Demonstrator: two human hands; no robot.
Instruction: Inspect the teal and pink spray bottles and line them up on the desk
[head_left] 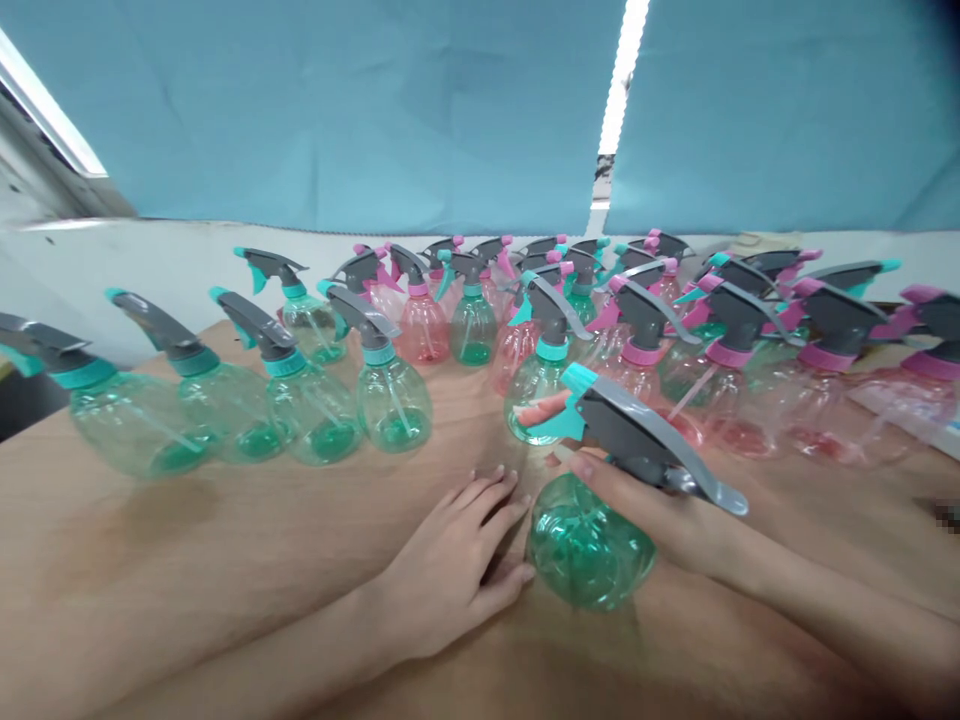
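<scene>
Round translucent green plastic spray bottle (592, 550) with a gray-and-teal trigger head (637, 435), right of center in the lower half of the frame. Head slants: teal nozzle toward upper left, gray lever tail toward lower right. Base on the tabletop or lifted, cannot tell. Right hand (645, 505) comes in from lower right; its grip is closed around the bottle's neck, thumb across the near side, one fingertip by the teal trigger, contact there unclear. Left hand (465, 550), lower center, palm down on the light-brown wood-look tabletop (225, 570), grip relaxed, fingers slightly spread; thumb tip just beside the bottle, touching or not unclear.

Next out, left of frame: row of four matching green bottles (311, 410), standing, gray heads, teal collars. Another green bottle (534, 385) stands right behind the held one, partly covered by the right hand. Right half: crowd of translucent pink bottles (731, 400), gray heads, pink collars, mixed with green ones, overlapping, count unclear. More of both colors behind, mid-frame. Farthest: white wall strip (180, 265), then blue sheet (375, 120) across the top, bright light strip (624, 70) upper right of center.
</scene>
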